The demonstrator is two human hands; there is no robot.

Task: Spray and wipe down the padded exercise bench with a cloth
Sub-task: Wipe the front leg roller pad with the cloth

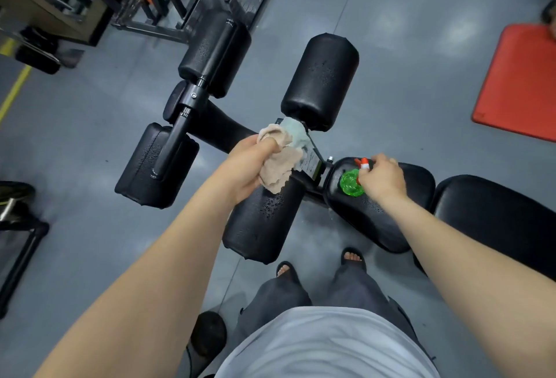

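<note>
Grey gym floor (pixel 316 221) lies under the padded exercise bench (pixel 373 227), whose near roller pad (pixel 258 227) and seat are beaded with droplets, so spraying looks mostly done and wiping barely begun. Of the hands, the left hand (pixel 249 164) clutches a bunched cloth (pixel 282 167) over the frame. The right hand (pixel 382 179) curls round the green spray bottle (pixel 349 183) standing on the seat surface, and the far roller pad (pixel 322 82) is wet too.

Dim overhead light leaves pale glare patches on the grey floor (pixel 421 76) beyond the padded bench (pixel 325 76); wide-angle bending and blur soften the edges.
</note>
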